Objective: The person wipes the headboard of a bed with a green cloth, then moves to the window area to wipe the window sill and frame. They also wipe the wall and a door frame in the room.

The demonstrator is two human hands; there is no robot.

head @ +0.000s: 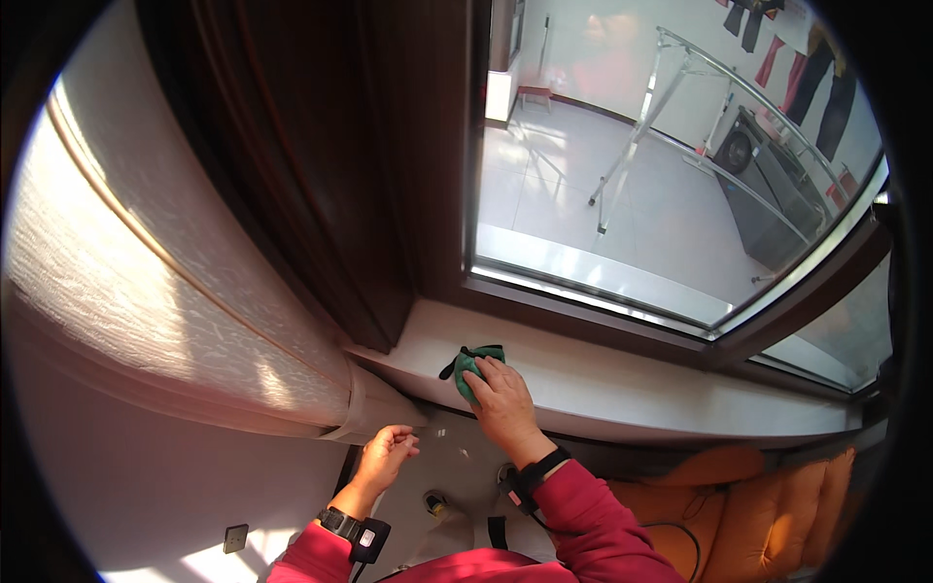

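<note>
My right hand grips a bunched green cloth with dark edging and presses it onto the white window sill. The cloth lies near the sill's left end, close to the dark wooden frame. Part of it is hidden beneath my fingers. Below and to the left, my left hand hovers over the floor with its fingers loosely bent and nothing visible in it. Both wrists carry strapped-on devices.
A pale curtain hangs at the left, above a wall socket. An orange cushioned seat stands at lower right, under the sill. Through the window pane show a metal drying rack and hanging clothes.
</note>
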